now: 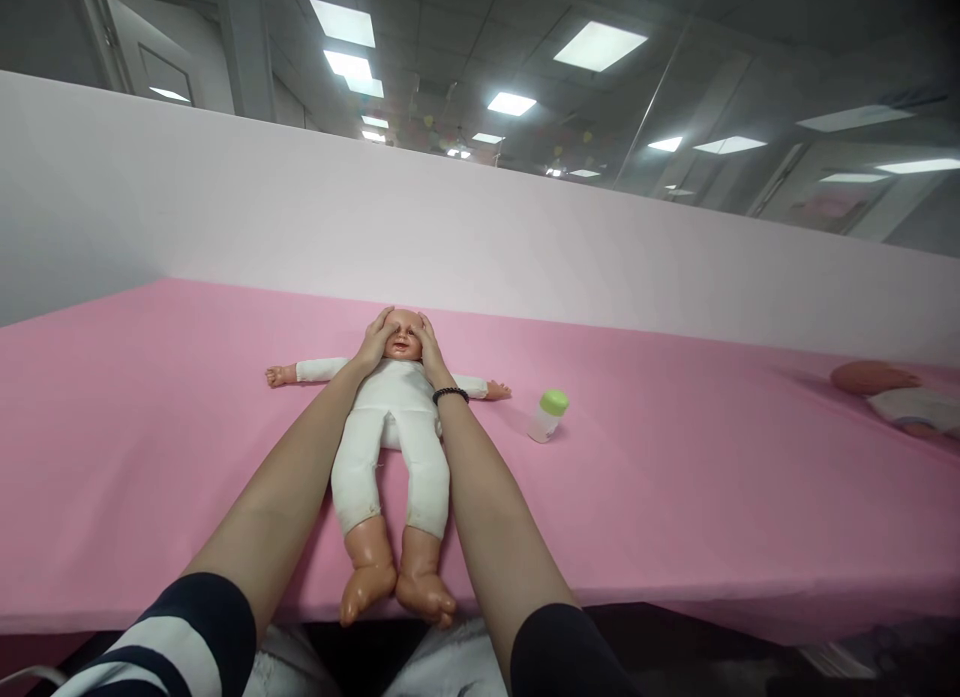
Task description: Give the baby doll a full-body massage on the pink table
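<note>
A baby doll (pixel 394 387) with a white cloth body lies face up on the pink table cover (pixel 675 457), its arms spread out and its feet at the front edge. My left hand (pixel 376 339) rests against one side of the doll's head, and my right hand (pixel 430 347) against the other side. The fingers of both hands curve round the head, with the thumbs near the eyes. My right wrist wears a dark beaded bracelet. To the right of the doll stands a small clear bottle (pixel 548 417) with a green cap.
Part of a second doll (pixel 877 379) lies at the far right of the table. Behind the table runs a low white wall (pixel 450 227) with glass above it. A door (pixel 154 52) shows at the upper left.
</note>
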### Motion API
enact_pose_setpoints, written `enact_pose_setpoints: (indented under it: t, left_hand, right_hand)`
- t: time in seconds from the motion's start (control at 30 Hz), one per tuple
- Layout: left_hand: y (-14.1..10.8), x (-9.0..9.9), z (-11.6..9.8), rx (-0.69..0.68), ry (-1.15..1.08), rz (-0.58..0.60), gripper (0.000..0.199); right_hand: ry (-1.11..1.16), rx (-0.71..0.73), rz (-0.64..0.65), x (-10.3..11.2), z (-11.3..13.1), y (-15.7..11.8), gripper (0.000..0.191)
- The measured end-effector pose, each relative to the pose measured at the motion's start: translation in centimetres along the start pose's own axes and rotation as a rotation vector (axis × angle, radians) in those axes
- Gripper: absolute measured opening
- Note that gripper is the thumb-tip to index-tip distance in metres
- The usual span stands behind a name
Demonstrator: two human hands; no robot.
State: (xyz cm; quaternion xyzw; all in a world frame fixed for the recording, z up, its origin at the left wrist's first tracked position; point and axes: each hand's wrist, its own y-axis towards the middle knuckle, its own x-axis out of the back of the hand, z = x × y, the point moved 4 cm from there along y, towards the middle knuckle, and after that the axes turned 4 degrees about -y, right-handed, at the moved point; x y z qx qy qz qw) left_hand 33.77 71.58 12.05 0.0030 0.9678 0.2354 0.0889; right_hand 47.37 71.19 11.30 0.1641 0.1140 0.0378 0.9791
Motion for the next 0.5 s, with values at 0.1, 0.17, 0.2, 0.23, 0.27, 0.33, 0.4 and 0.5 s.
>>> enact_pose_setpoints:
  t: [0.1,0.17,0.2,0.23,0.27,0.33,0.4,0.5]
  left_hand:
    - [-0.34,0.24,-0.13,-0.008,0.035,0.005,0.068]
    - [-0.46,0.37,-0.16,-0.012,0.04,0.004,0.069]
    - [-0.47,0.4,-0.15,-0.012,0.037,0.007,0.068]
    - [-0.46,0.41,-0.14,-0.011,0.034,0.009,0.068]
    - [-0.42,0.4,-0.13,-0.008,0.032,0.01,0.067]
    - [-0.3,0.32,-0.12,-0.003,0.029,0.009,0.065]
    - [-0.16,0.16,-0.13,0.002,0.029,0.007,0.062]
    - [0.02,-0.16,-0.18,0.007,0.025,-0.001,0.062]
  right_hand:
    - [-0.055,0.012,0.009,0.16,0.36,-0.54,0.084]
    - [-0.083,0.012,0.01,0.23,0.58,-0.79,0.085]
    - [-0.091,0.01,0.012,0.23,0.65,-0.86,0.086]
    - [-0.092,0.008,0.012,0.23,0.71,-0.88,0.086]
    - [-0.087,0.006,0.011,0.22,0.73,-0.87,0.086]
    - [-0.056,0.0,0.013,0.14,0.65,-0.74,0.087]
    - [-0.017,-0.004,0.018,0.04,0.47,-0.5,0.088]
    - [0.038,-0.006,0.021,-0.1,0.13,-0.07,0.088]
